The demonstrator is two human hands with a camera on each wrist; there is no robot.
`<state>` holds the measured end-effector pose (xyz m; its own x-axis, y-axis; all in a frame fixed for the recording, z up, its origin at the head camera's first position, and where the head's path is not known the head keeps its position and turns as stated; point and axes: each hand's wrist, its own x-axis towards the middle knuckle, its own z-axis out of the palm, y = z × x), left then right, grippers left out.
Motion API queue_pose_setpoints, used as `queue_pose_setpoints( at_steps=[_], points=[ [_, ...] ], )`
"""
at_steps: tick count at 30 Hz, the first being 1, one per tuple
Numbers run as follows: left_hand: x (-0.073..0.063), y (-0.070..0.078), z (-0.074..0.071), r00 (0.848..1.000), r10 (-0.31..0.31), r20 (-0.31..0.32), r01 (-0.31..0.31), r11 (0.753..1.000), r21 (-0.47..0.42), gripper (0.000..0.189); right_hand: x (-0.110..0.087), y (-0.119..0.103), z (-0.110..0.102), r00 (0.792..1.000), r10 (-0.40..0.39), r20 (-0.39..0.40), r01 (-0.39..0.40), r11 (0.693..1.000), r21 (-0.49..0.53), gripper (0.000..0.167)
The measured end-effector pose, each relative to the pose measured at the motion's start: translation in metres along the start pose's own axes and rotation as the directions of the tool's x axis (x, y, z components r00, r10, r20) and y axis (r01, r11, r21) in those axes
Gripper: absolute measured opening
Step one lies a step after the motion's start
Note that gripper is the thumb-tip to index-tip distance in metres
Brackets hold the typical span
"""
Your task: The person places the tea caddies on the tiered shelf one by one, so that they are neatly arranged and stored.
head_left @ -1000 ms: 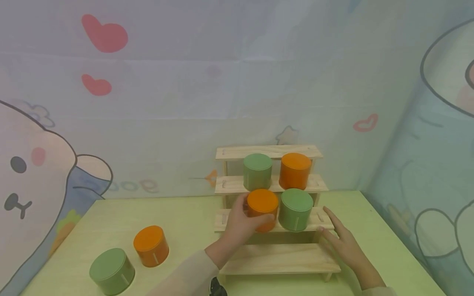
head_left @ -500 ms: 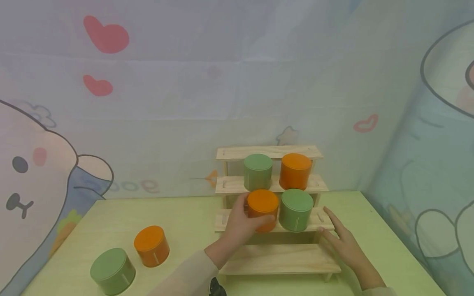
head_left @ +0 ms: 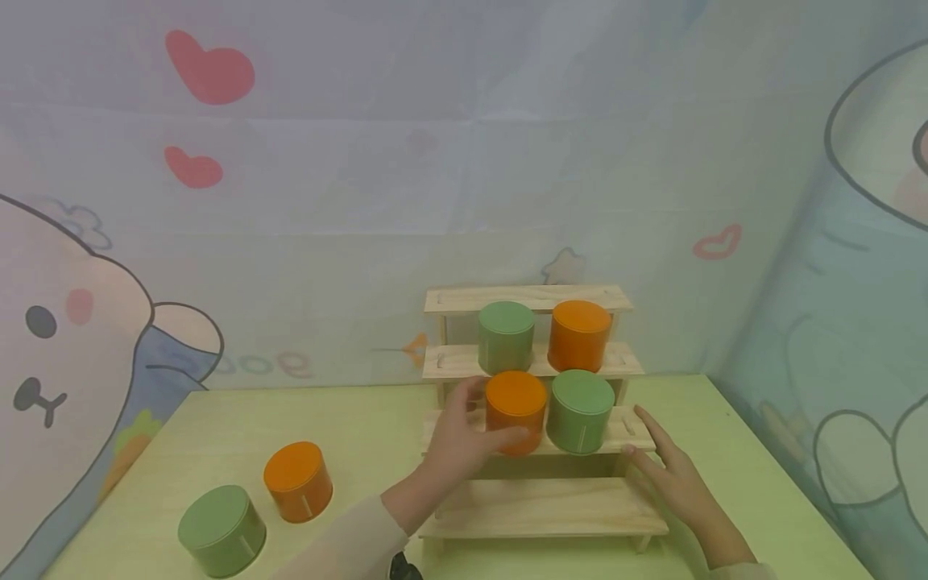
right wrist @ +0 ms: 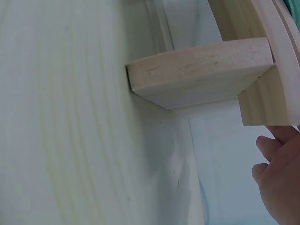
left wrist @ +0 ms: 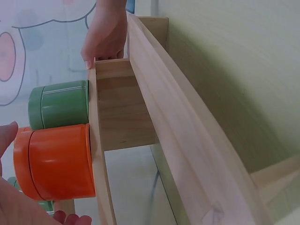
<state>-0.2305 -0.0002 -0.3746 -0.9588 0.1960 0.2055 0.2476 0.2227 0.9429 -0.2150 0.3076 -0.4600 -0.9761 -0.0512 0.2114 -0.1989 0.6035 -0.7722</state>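
Head view cans: squat, smooth cylinders with flat round tops and a seam near the rim; the orange can (head_left: 518, 399) and the green can (head_left: 580, 411) stand side by side, right of centre in the lower half of the frame.
Rack (head_left: 551, 507): pale wood with visible grain, four straight steps rising from the lower right towards the centre right.
Step above: an upper green can (head_left: 506, 338) on the left and an upper orange can (head_left: 578, 338) on the right.
Table (head_left: 377, 427): flat, pale yellow-green; a loose orange can (head_left: 298, 482) and a loose green can (head_left: 222, 532) stand on it at lower left.
Backdrop (head_left: 362, 177): creased sheet printed with hearts and cartoon animals, filling the upper frame.
Left hand (head_left: 460, 439): fingers and thumb spread apart, clamped on nothing; the thumb crosses before the orange can's lower side, and whether it touches I cannot tell.
Orange can: upright on the third step from the top, just right of the left hand.
Right hand (head_left: 677, 483): lower right, thumb and forefinger astride that step's right end; whether they clamp it I cannot tell.
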Motion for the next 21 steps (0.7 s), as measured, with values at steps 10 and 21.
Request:
queue_pose_setpoints(
  at_steps=[10,21],
  points=[
    [-0.016,0.006,-0.024,1.000,-0.001,0.004,0.001,0.999,0.041,0.091,-0.001,-0.003,0.000,1.000,0.018,0.000,-0.018,0.999,0.029,0.066],
    [-0.034,0.009,-0.060,0.998,-0.002,-0.067,0.009,0.995,0.097,0.086,0.001,0.001,0.000,1.000,-0.004,0.002,0.004,1.000,0.025,0.066]
  ],
)
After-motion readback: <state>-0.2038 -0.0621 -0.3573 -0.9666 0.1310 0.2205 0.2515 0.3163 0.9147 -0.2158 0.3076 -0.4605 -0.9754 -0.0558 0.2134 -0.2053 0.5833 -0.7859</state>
